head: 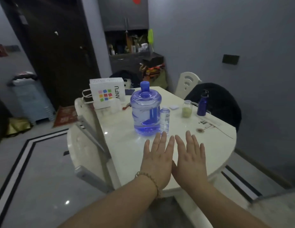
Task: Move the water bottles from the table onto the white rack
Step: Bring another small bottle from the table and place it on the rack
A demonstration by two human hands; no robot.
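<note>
Both hands, the left hand with a bead bracelet at its wrist and the right hand, are held flat side by side over the near part of the pale worktop, fingers straight and holding nothing. Just beyond the left fingertips a large blue water jug stands upright, with a small clear bottle just beside it on the right. Farther right stand a glass jar and a dark blue flask, and a white paper bag stands at the far left edge.
</note>
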